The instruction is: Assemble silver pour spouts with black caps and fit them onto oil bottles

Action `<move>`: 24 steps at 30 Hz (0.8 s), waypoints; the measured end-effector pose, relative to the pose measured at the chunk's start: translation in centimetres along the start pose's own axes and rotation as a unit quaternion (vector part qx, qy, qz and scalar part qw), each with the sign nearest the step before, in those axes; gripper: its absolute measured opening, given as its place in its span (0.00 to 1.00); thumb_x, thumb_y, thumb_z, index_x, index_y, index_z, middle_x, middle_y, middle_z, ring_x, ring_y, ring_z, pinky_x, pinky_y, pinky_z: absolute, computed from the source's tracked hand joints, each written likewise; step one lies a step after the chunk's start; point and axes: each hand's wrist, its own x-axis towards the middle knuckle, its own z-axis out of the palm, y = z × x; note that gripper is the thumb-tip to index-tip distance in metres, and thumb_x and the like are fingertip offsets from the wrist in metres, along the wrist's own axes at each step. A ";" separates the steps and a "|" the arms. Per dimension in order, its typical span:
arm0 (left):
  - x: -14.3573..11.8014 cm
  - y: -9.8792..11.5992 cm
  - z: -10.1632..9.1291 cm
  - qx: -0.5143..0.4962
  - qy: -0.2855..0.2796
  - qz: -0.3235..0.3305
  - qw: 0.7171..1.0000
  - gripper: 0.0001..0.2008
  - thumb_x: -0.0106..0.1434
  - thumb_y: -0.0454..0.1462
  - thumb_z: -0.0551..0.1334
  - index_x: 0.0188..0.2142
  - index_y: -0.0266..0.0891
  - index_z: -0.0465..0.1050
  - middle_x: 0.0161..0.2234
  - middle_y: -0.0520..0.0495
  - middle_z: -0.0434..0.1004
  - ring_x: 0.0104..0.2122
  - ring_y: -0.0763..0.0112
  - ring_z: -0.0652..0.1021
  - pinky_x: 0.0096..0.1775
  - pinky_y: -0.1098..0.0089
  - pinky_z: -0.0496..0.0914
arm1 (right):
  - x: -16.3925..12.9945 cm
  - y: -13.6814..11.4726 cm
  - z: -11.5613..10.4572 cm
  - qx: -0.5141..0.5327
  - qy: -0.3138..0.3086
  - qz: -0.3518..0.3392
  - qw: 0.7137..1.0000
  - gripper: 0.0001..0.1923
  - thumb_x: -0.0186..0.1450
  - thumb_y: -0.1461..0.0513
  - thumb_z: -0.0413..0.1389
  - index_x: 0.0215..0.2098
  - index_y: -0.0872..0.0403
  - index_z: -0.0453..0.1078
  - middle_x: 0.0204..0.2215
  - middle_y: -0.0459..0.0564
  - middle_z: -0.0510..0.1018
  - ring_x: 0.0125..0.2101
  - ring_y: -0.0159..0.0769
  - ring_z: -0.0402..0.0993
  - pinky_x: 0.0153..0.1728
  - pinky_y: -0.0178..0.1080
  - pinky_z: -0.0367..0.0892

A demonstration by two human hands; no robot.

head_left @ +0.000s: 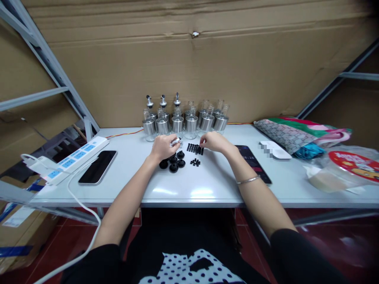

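Head view: two bare hands sorting small parts on a white table (pixel 207 189), before a row of glass bottles (pixel 183 120).

Bottles are clear glass with brushed-metal sleeves and look empty; three at the left carry metal pourers. Left hand (pixel 162 146) grasps a small shiny spout (pixel 176 141) above round black caps (pixel 173 161). Right hand (pixel 213 141) rests curled, fingertips on a row of black plugs (pixel 194 148); whether it grips one cannot be told. Phone (pixel 97 167) and power strip (pixel 74 157) lie left; no writing is legible.
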 end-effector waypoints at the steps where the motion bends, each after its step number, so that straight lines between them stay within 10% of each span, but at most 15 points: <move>1: 0.0 0.0 0.0 -0.001 0.001 0.001 1.000 0.11 0.56 0.38 0.56 0.19 0.40 0.60 0.16 0.52 0.64 0.20 0.72 0.67 0.27 0.71 0.56 | 0.0 -0.2 0.0 -0.003 -0.001 0.003 1.000 0.09 0.59 0.60 0.57 0.36 0.54 0.77 0.36 0.54 0.80 0.36 0.41 0.75 0.33 0.35 0.63; 24: 0.1 0.0 -0.2 -0.001 -0.005 -0.002 1.000 0.11 0.56 0.39 0.55 0.19 0.40 0.59 0.16 0.52 0.63 0.20 0.71 0.66 0.27 0.71 0.55 | 0.0 -0.9 0.8 -0.027 -0.009 0.002 1.000 0.09 0.58 0.63 0.57 0.37 0.53 0.76 0.38 0.54 0.80 0.36 0.41 0.74 0.31 0.35 0.62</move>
